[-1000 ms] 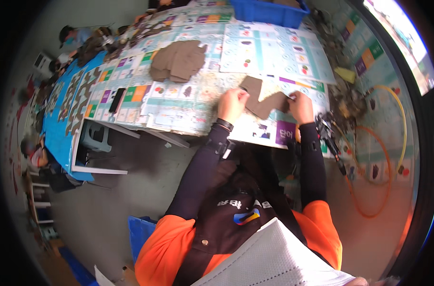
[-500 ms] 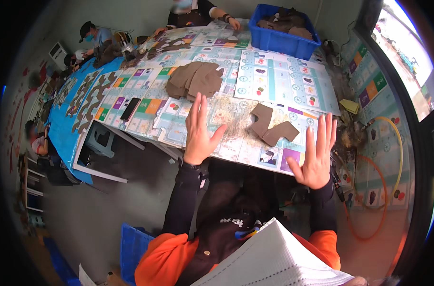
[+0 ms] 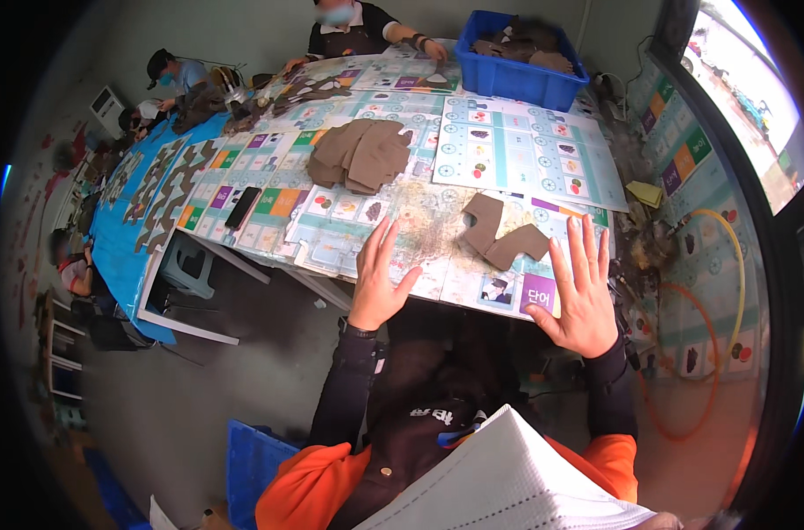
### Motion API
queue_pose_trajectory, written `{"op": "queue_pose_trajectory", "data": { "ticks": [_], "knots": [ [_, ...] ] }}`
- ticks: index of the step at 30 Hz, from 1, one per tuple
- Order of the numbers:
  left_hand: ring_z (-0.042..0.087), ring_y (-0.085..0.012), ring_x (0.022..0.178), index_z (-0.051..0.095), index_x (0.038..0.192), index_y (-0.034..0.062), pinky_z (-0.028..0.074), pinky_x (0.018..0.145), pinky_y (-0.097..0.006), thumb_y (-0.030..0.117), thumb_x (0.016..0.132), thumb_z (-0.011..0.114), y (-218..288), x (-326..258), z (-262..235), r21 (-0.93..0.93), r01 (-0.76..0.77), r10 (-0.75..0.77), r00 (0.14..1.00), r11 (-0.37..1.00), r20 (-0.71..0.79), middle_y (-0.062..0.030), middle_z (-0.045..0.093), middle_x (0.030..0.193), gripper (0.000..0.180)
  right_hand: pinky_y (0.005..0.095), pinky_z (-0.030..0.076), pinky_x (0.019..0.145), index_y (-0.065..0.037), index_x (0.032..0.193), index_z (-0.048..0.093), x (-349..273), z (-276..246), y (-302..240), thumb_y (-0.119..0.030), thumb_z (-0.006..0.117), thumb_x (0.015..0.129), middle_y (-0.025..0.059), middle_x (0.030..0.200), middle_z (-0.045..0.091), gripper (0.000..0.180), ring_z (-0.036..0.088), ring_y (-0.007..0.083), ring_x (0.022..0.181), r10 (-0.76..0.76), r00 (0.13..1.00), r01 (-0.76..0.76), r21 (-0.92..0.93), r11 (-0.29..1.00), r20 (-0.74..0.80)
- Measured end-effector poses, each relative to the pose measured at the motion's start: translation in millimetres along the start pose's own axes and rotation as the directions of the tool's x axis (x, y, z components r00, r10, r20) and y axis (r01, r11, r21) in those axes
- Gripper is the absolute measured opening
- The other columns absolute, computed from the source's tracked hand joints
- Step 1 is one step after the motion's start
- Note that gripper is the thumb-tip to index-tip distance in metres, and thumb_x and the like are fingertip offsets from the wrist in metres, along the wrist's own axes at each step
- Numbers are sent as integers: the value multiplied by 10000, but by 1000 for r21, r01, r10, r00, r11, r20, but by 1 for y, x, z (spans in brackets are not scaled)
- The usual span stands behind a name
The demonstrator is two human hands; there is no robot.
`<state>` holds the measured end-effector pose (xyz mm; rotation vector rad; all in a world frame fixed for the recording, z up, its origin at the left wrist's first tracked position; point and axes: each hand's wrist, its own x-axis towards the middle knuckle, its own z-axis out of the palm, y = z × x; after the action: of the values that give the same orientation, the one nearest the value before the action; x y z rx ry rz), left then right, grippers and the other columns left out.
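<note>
My left hand [image 3: 381,281] is raised at the table's near edge, fingers stretched out and nothing in it. To its right, my right hand [image 3: 580,296] is also raised with fingers spread and holds nothing. Between and beyond them, brown cut pieces [image 3: 505,233] with notched outlines lie on the table; the right hand's fingertips appear close to their right end. A pile of similar brown pieces [image 3: 361,155] rests farther back, beyond my left hand. Whether either hand touches the tabletop is hard to tell.
Printed sheets cover the table [image 3: 419,212]. A blue crate [image 3: 524,78] of brown pieces stands at the far right. A dark phone [image 3: 243,208] lies at left. Across the table a person [image 3: 353,35] reaches over brown pieces. An orange hose [image 3: 715,353] hangs at right.
My left hand has dropped lower in view, toward me. The right hand has shifted slightly down and left. Both stay empty, and the brown pieces lie as before.
</note>
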<state>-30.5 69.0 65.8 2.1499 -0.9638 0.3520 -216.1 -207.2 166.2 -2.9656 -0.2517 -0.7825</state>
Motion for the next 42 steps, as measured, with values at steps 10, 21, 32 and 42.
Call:
{"op": "queue_pose_trajectory", "data": {
  "ticks": [10,21,32,42],
  "knots": [
    [158,-307,1512,163,1554,-30,159,1196,-416,358,943,628,-1,-10,-36,-584,-115,118,992,803,-33,-188,172,1629,860,663,92,1152,-63,1520,314,-16,-1,0,-532,588,905,305,1573,197,821,151,543,1455,-51,978,98,228,969,-201],
    [458,-106,492,423,1381,8,339,480,-230,572,957,546,-7,-35,-140,-817,131,-375,920,562,-110,-51,589,704,715,406,444,1002,35,1275,523,-16,2,-26,-325,821,801,198,1232,581,666,580,344,1172,-517,818,-147,962,231,250],
    [360,-61,471,554,845,69,271,446,-224,406,1061,449,-52,-40,-155,-772,72,-530,767,631,-361,28,420,561,414,327,336,601,-131,594,455,-25,5,-40,-479,909,501,-4,582,411,580,456,218,567,-561,828,319,834,451,-14],
    [474,-14,529,610,787,45,358,492,-191,289,990,630,-33,-18,-75,-722,342,-492,871,601,3,47,539,629,318,329,351,591,-126,591,470,-28,-5,-35,-494,897,522,-1,584,467,568,488,215,564,-505,862,276,788,551,52]
  ]
}}
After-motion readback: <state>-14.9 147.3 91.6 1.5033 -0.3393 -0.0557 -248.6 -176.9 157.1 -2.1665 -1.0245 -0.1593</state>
